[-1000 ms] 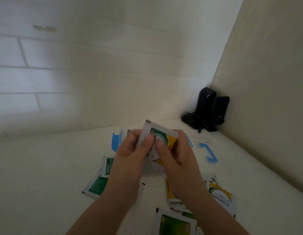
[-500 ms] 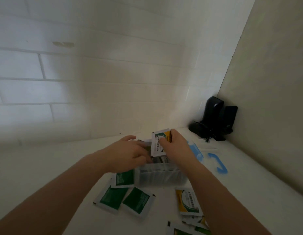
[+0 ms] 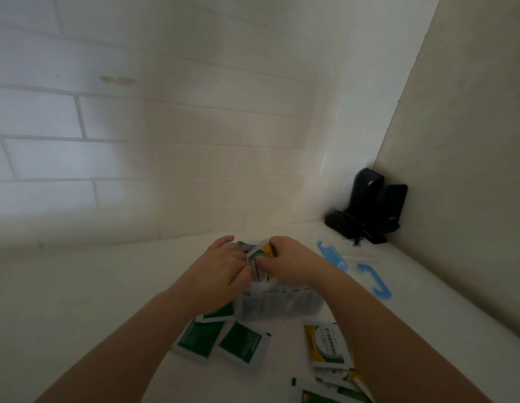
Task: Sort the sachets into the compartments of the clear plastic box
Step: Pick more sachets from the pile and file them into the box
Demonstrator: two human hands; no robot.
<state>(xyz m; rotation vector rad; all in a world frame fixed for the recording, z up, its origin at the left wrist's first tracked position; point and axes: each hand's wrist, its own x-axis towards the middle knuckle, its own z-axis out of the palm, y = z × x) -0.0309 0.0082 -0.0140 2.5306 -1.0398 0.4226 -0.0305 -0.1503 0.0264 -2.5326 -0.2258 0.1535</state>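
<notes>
The clear plastic box (image 3: 277, 305) stands on the white table, just below both hands. My right hand (image 3: 293, 264) pinches a yellow-and-white sachet (image 3: 260, 261) upright over the box's top. My left hand (image 3: 221, 269) reaches over the box's left side, its fingers curled against the same sachet and the sachets standing inside. Green sachets (image 3: 221, 340) lie flat in front of the box on the left. A yellow sachet (image 3: 327, 344) lies at the front right, with more sachets (image 3: 325, 394) at the bottom edge.
A clear lid with blue clips (image 3: 375, 283) lies to the right of the box. Black devices (image 3: 369, 207) stand in the far right corner. A tiled wall runs along the back and a plain panel along the right.
The yellow sachet has come down from mid-air to the box's top. Both hands have reached forward and lowered onto the box.
</notes>
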